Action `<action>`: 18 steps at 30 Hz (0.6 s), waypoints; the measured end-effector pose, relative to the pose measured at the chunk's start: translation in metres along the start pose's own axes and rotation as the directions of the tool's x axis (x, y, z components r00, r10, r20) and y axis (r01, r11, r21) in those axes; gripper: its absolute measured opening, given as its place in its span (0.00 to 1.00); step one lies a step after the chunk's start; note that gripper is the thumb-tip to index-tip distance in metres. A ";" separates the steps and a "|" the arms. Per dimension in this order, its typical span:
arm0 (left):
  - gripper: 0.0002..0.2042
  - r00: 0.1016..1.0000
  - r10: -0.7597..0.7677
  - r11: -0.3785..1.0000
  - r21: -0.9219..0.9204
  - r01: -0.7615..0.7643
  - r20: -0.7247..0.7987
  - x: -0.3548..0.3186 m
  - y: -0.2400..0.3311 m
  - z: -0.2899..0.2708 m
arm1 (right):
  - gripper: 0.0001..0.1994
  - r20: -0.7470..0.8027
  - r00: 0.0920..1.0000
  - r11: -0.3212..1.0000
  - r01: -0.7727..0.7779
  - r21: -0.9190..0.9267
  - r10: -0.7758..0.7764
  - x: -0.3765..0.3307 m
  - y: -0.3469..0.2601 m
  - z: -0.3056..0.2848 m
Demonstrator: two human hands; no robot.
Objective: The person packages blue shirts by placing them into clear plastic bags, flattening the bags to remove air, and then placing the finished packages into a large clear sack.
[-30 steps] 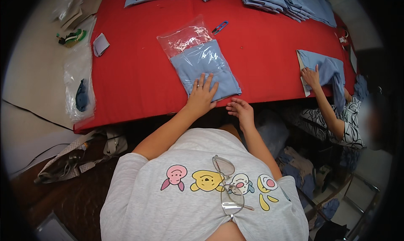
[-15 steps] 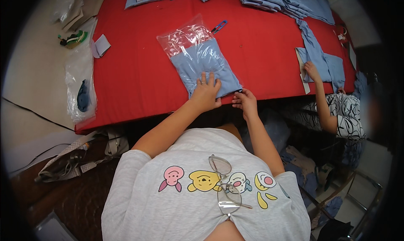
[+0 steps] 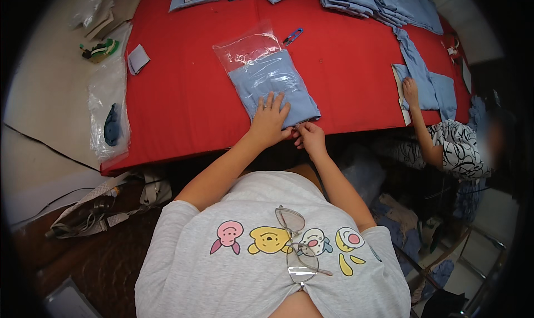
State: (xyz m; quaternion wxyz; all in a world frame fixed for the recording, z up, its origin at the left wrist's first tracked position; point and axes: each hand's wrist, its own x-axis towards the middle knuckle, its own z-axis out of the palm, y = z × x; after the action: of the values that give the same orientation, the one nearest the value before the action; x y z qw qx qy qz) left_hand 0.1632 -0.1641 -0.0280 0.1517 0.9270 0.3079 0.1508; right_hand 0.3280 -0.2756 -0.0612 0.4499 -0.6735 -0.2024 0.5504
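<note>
A folded light-blue garment (image 3: 283, 82) lies inside a clear plastic bag (image 3: 246, 47) near the table's front edge. The bag's loose, see-through end points away from me. My left hand (image 3: 269, 121) rests on the near part of the garment, fingers stretched out and spread. Close by its thumb, my right hand (image 3: 312, 140) is closed in a pinch on the bag's near edge. What exactly lies between those fingertips is too small to make out, though it looks like clear film.
Blue thread snips (image 3: 293, 36) lie past the bag on the red table (image 3: 183, 79). Folded blue garments (image 3: 345, 1) are piled along the far side. At right, a co-worker's hand (image 3: 410, 93) rests on another blue garment (image 3: 425, 87). A small white pad (image 3: 138, 59) sits at left.
My right hand has slid left along the bag's near edge, from its right corner to beside my left thumb. My left hand stays spread on the garment.
</note>
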 end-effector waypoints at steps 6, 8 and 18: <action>0.38 0.987 0.099 0.990 0.109 -0.086 -0.123 0.002 0.001 0.004 | 0.07 -0.071 0.995 0.993 0.076 0.092 -0.069 -0.008 0.021 0.015; 0.38 0.979 0.133 0.987 0.107 -0.117 -0.155 0.008 0.001 0.002 | 0.07 -0.111 0.981 0.980 0.171 0.100 -0.160 -0.002 0.031 0.015; 0.34 0.981 0.089 0.977 0.209 -0.052 -0.174 0.041 -0.019 -0.008 | 0.07 -0.151 0.970 0.980 0.180 -0.082 -0.191 -0.013 0.017 0.014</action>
State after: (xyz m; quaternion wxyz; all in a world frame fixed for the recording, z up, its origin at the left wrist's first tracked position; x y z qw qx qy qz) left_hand 0.1822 -0.1230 -0.0204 0.0217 0.9303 0.3011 0.2082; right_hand 0.3074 -0.2893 -0.0679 0.4908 -0.7081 -0.2467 0.4436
